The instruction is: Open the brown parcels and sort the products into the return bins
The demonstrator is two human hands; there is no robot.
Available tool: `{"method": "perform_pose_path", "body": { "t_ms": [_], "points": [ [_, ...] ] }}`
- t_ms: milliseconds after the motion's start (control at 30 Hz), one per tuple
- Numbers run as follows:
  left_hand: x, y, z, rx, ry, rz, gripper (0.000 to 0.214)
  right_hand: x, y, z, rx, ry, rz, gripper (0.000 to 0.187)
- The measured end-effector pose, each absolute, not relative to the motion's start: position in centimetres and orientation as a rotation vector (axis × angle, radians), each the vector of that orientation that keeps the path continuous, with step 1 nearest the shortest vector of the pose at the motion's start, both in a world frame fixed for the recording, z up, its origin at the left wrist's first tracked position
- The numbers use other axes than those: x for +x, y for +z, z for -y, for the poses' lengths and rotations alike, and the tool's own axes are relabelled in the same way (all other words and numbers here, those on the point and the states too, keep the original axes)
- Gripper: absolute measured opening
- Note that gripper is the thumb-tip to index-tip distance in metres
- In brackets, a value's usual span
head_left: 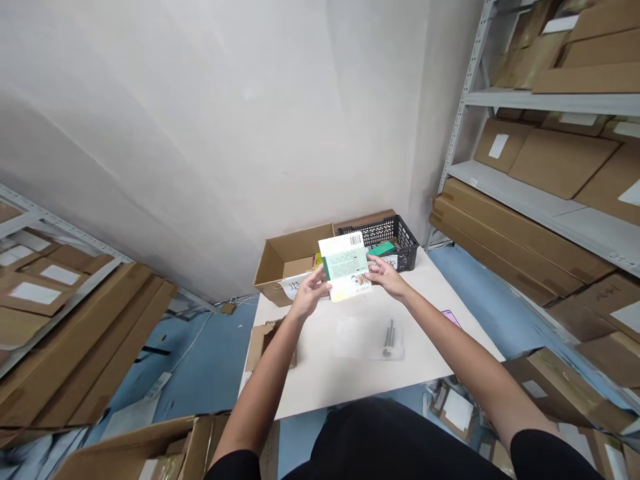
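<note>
Between my two hands I hold up a small white and green printed carton (345, 263), with a barcode near its upper edge. My left hand (311, 292) pinches its left side, and my right hand (386, 276) grips the right side. Below it on the white table (325, 373) lies a clear plastic bag (357, 340) with dark rod-like pieces (389, 337) in it. Behind the carton stand an open cardboard box (275, 263) with a white label and a black plastic basket (407, 243) holding a green box (381, 249).
A smaller open carton (257, 343) sits at the table's left edge, beside my left forearm. A pink-screened phone (451, 318) lies partly behind my right forearm. Shelves with cardboard boxes flank the table; the right shelf (545, 200) is close. More boxes (565, 390) stand on the floor.
</note>
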State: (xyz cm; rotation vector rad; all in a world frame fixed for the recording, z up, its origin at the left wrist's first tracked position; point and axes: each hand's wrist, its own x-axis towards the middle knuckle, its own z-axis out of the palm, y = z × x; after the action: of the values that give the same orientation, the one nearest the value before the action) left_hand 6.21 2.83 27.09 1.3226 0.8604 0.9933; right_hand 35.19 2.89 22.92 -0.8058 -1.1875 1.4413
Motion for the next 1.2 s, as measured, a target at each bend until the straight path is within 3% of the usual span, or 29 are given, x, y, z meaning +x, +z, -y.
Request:
{"method": "perform_pose_path", "body": {
  "t_ms": [100,233,433,600,767,1000,1200],
  "points": [
    [5.2,26.1,-3.5,1.322,1.118,-1.02,0.09,34.9,23.3,-2.8,-0.771,1.571,1.153,0.078],
    [6.0,25.5,-3.3,1.474,1.236,-1.214,0.068,32.2,24.0,-2.9,-0.768,1.504,1.2,0.073],
    [7.9,25.6,-2.6,1.453,1.215,-0.954,0.076,25.8,24.0,-3.4,-0.724,1.286,1.553,0.056],
    [1.6,25.4,-5.5,1.245,1.167,-0.937,0.094,24.6,22.6,-6.8,-0.985,1.116,1.371,0.068],
    [-4.6,24.5,-10.3,1.214,1.136,-0.897,0.096,22.3,21.7,-11.5,-0.951,1.351,1.199,0.089],
    [-7.5,24.9,-20.6,1.264,1.233,-1.11,0.087,17.5,22.2,-20.5,-1.174,1.186,1.033,0.084],
    [-10.2,19.0,-21.1,1.315,1.236,-1.234,0.085,20.8,15.5,-18.7,-1.478,1.069,0.918,0.082]
  ]
}}
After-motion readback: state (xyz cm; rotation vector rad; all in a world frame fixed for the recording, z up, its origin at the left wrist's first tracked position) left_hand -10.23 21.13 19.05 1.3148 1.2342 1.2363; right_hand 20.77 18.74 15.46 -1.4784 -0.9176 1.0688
